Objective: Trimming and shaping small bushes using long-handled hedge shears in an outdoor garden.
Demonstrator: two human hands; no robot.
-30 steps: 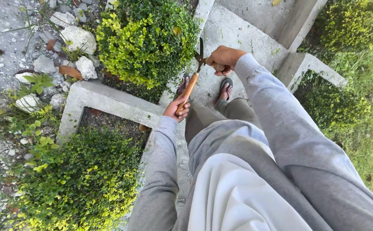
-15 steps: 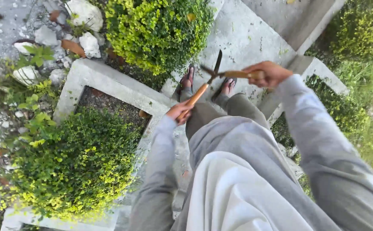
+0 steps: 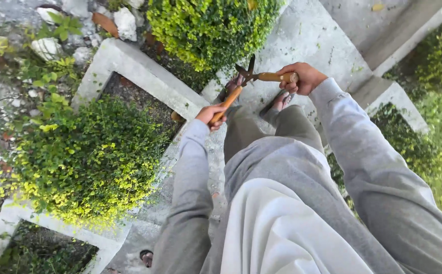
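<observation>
Wooden handles fill both your hands: you hold a pair of shears (image 3: 249,81) out in front of you, over the concrete path (image 3: 307,35). Your left hand (image 3: 212,114) has its fingers wrapped tight round the end of the nearer handle, which slants up and away from it toward the pivot. Your right hand (image 3: 302,77) is closed the same way on the other handle, which runs almost level back to the pivot. The handles stand spread well apart, and the dark blades are parted into a narrow V.

The blade tips point at the far bush (image 3: 213,28), reaching just to its lower edge; whether they touch the leaves you cannot tell. That bush is round and yellow-green, and grows in soil beyond a low concrete kerb (image 3: 145,76). Left of the shears, on the nearer side of that kerb, a second bush (image 3: 89,157) spreads wide and ragged, its near edge bright yellow. Pale stones (image 3: 124,23) lie to the left of the far bush.

Below the shears your two feet in sandals (image 3: 282,101) stand on the path, and your grey trousers and grey sleeves fill the lower part of the view. Right of the shears, past a concrete step, more green shrubs (image 3: 408,147) grow.
</observation>
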